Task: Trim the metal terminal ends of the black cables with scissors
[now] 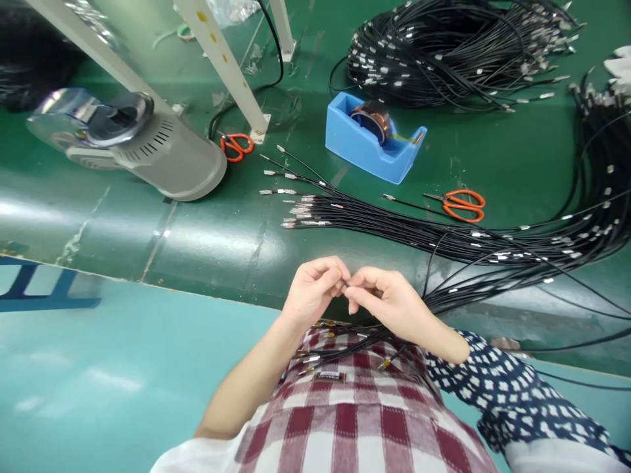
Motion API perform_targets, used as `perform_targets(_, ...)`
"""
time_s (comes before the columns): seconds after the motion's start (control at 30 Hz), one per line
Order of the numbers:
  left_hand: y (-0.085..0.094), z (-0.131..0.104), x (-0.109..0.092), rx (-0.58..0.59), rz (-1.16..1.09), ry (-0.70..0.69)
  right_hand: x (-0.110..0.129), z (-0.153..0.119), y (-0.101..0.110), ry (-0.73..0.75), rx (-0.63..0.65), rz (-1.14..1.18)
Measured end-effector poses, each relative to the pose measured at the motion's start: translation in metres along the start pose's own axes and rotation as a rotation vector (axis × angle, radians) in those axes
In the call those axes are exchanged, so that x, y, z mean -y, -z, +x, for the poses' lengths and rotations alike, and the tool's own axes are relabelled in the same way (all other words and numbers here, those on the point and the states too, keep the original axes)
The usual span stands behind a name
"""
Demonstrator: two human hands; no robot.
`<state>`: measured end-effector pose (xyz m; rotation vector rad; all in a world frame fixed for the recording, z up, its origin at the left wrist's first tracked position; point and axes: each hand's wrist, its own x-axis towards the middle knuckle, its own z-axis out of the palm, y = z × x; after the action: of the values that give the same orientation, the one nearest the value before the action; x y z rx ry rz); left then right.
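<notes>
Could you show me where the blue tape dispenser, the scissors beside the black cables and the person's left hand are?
Blue tape dispenser (363,156): head view, on its side wall.
Scissors (446,198): head view, where blades meet handles.
Left hand (311,289): head view, on its back.

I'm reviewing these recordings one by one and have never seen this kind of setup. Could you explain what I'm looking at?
There is no robot here: a person works with bare hands. The only picture comes from a camera worn on the head, looking forward and down, so the checked garment at the bottom is the wearer's own.

The left hand and right hand meet at the table's near edge, fingertips pinching a thin dark cable; its tip is too small to make out.

On the green table lie a long cable bundle, a coiled bundle behind, a blue tape dispenser, two orange-handled scissors and a grey device.
</notes>
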<state>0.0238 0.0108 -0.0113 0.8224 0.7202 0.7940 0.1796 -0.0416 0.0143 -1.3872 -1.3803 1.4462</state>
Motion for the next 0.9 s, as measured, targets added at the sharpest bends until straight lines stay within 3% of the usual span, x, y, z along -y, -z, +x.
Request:
perform_targets(0.17,0.015,-0.008,-0.006,0.076,0.095,-0.046,0.0,-0.005,0.005,0.055,0.073,-0.197)
perform_targets(0.23,0.028,-0.012,-0.015,0.17,0.329,-0.125,0.0,-0.003,0.018,0.151,0.068,-0.401)
perform_targets(0.27,0.034,-0.014,-0.019,0.159,0.424,-0.139,-0.001,0.0,0.027,0.205,0.027,-0.55)
perform_targets(0.37,0.044,-0.018,-0.028,-0.022,0.918,-0.137,-0.006,0.018,0.058,0.261,-0.169,-1.128)
perform_targets(0.47,0.037,-0.018,-0.027,-0.122,1.431,-0.223,-0.014,0.039,0.077,0.248,-0.221,-1.284)
perform_targets(0.57,0.025,-0.02,-0.023,0.042,1.667,-0.338,-0.02,0.051,0.08,0.278,-0.2,-1.344)
perform_targets(0.7,0.015,-0.036,-0.029,0.22,1.735,-0.323,-0.022,0.05,0.073,0.28,-0.204,-1.369)
perform_targets(0.8,0.014,-0.045,-0.035,0.355,1.574,-0.209,-0.02,0.041,0.074,0.257,-0.228,-1.334)
perform_targets(0.83,0.015,-0.044,-0.035,0.332,1.481,-0.17,-0.018,0.036,0.075,0.249,-0.234,-1.309)
perform_targets(0.9,0.017,-0.036,-0.032,0.113,1.242,-0.129,-0.016,0.025,0.078,0.229,-0.235,-1.208)
